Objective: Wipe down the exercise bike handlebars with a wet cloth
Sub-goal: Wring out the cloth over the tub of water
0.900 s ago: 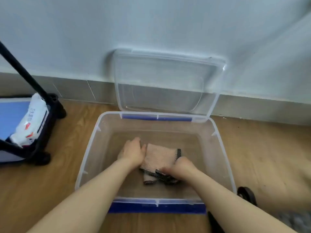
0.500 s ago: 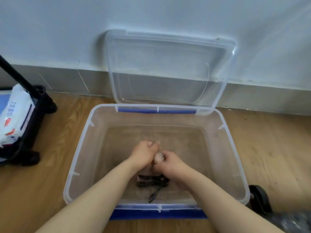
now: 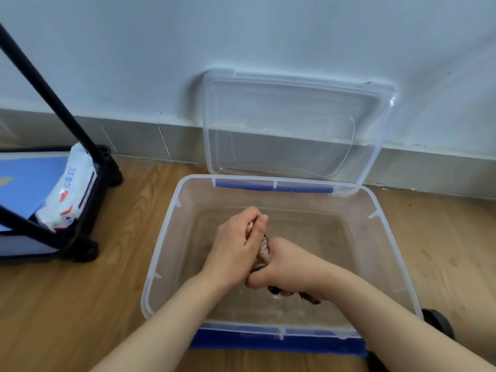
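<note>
Since the cloth has to be wet before any wiping, everything sits around the water bin. Far left: black frame (image 3: 80,237) with a slanted pole stands on the wood floor (image 3: 126,237), with a wipes pack (image 3: 67,194) tucked inside it. It is apart from the bin and nobody is touching it.

Clear plastic bin (image 3: 161,253) is on the floor near the wall, with what looks like shallow water at the bottom. Left hand (image 3: 236,245) is over the bin's middle, fingers curled round the upper end of the cloth (image 3: 264,251). The cloth is bunched into a tight rope between the two hands, inside the bin's outline.

Right hand (image 3: 290,269) touches the left one, its fingers wrapped round the lower end, and dark-trimmed ends poke out under it. The two opposed grips read as wringing, probably done over the bin so drips fall back in. Can't tell if the dangling ends touch the water.

Lid (image 3: 295,124) leans upright against the wall, its bottom edge at the bin's back rim, which keeps the opening free for both arms. Far right, a black wheel (image 3: 437,322) sits just beside the bin's front corner. It is partly cut off, so I can't tell what it belongs to.

Handlebars are not in view. My judgement is that this is prep stage and the wiping is not started.
</note>
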